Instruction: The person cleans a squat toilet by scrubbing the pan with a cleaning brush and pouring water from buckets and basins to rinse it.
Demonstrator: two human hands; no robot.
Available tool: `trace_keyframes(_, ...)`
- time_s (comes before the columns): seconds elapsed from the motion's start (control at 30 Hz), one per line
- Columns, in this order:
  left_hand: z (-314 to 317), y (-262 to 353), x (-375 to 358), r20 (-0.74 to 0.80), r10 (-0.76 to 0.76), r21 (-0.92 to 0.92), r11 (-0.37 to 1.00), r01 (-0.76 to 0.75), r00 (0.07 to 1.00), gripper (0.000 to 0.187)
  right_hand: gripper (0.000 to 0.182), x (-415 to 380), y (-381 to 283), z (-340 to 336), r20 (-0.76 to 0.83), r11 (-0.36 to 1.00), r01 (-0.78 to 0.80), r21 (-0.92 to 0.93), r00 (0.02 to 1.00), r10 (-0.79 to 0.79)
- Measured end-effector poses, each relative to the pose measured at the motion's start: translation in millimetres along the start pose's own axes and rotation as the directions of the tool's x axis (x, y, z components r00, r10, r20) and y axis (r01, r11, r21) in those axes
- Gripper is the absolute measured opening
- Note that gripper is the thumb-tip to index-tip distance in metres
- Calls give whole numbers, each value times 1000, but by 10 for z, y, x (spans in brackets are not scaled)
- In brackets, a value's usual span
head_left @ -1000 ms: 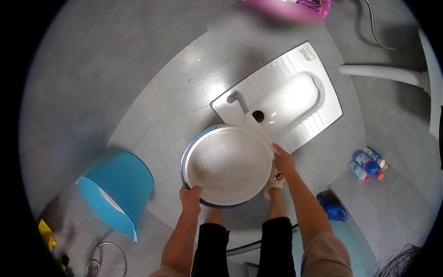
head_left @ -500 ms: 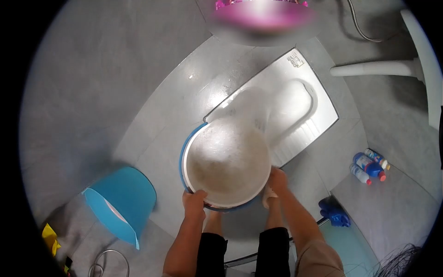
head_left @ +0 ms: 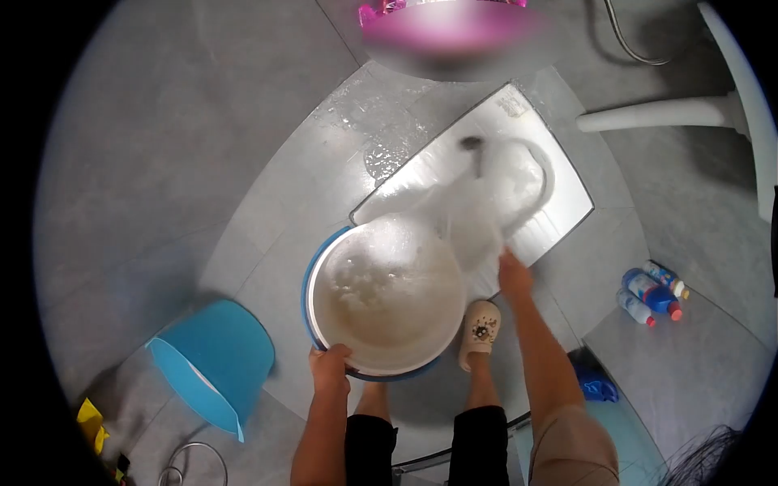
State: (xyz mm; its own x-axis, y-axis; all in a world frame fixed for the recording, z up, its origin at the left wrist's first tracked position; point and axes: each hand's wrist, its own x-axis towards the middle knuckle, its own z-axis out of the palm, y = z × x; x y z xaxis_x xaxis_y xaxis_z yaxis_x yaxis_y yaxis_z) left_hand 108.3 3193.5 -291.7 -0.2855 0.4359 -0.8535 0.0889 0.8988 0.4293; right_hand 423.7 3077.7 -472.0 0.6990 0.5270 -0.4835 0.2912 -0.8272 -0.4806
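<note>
My left hand point(head_left: 330, 366) is closed on the near-left rim of a large round tub point(head_left: 389, 356), white inside with a blue outer edge. Cloudy water with some froth lies in it. The tub is held over the near end of a white squat toilet point(head_left: 559, 206). My right hand point(head_left: 515, 278) is off the tub, fingers curled, at the toilet's near edge. A blurred whitish shape point(head_left: 474, 231) spreads between that hand and the tub; I cannot tell what the hand holds. A small dark blurred shape point(head_left: 471, 144) shows over the toilet.
A light blue bucket point(head_left: 223, 356) lies tipped on the floor at left. Several cleaner bottles point(head_left: 652, 293) stand at right, near a dark blue item point(head_left: 597, 386). A blurred pink-edged object point(head_left: 446, 32) juts in at the top. Wet floor point(head_left: 381, 158) glistens beside the toilet.
My right hand has left the tub's right rim and moved up and right. The tub has shifted slightly left. More water has spread on the floor, and the dark shape has appeared over the toilet.
</note>
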Motion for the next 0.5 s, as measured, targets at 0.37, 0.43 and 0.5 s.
trace_keyframes(0.37,200,-216,-171,-149,108,-231,963,-141,983,41,33,52,342,307,140,871,241,-427,970,-199)
trace_keyframes(0.43,240,-256,-182,-141,53,-288,953,-92,989,42,35,-171,158,199,203,831,438,-344,898,-389)
trace_keyframes(0.5,254,-270,-182,-126,68,-294,950,-103,990,43,36,19,178,133,169,766,527,-368,848,-502)
